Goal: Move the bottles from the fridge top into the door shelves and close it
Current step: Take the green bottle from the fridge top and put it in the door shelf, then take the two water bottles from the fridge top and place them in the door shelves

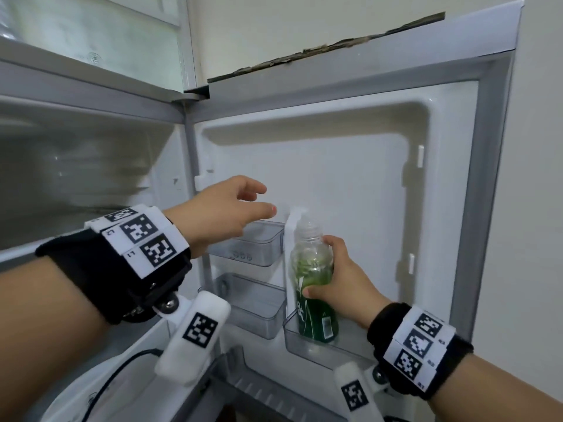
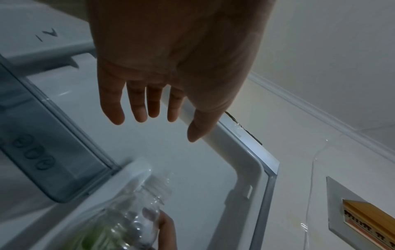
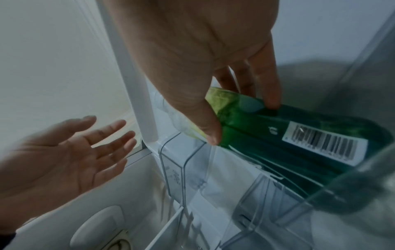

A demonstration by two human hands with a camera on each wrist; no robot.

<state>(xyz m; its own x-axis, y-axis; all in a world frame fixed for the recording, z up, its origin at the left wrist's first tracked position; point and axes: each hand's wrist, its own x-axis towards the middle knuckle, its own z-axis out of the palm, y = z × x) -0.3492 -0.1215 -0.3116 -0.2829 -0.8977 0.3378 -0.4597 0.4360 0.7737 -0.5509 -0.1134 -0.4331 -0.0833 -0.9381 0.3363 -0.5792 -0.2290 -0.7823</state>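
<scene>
Pale wall with a wooden-slatted grey vent.

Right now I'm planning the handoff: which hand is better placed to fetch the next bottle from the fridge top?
Left. The left hand is open, holds nothing and hovers high by the door. The right hand grips the green bottle, whose base sits in the door shelf.

Soft, even indoor light fills the head view, whose edges bow from the wide lens, while both wrist views are dimmer and grainy, with motion blur smearing the bottle and each near hand shadowed.
</scene>
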